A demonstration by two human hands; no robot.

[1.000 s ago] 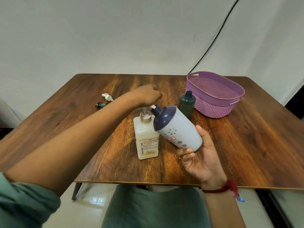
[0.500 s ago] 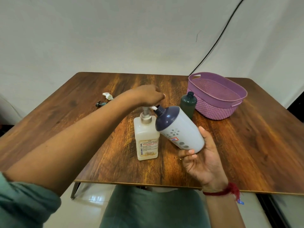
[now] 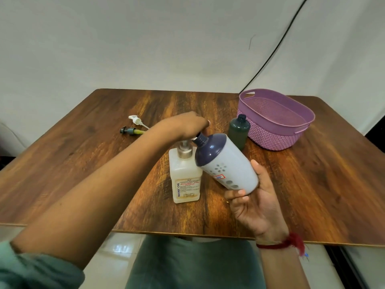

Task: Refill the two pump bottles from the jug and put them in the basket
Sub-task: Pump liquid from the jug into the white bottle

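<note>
A person's left hand (image 3: 183,126) sits on top of the pump of a square white jug (image 3: 185,176) labelled "BIOCHEK CHG" in red and marked "Handrub". The fingers curl down over the pump head, and the smaller print cannot be read. The right hand (image 3: 256,203), a red thread (image 3: 287,243) at the wrist, holds a white bottle (image 3: 227,165) with a dark blue top. Its fingers (image 3: 235,193) are clamped round the base and the bottle is tilted, its open neck at the jug's spout. The writing on the bottle's red-bordered sticker (image 3: 219,177) is illegible. A dark green bottle (image 3: 239,130) stands just beside the purple basket (image 3: 277,130) on the wooden worktop (image 3: 83,163). Two loose pump heads, one white (image 3: 135,119) and one dark (image 3: 130,131), lie at the far left.
</note>
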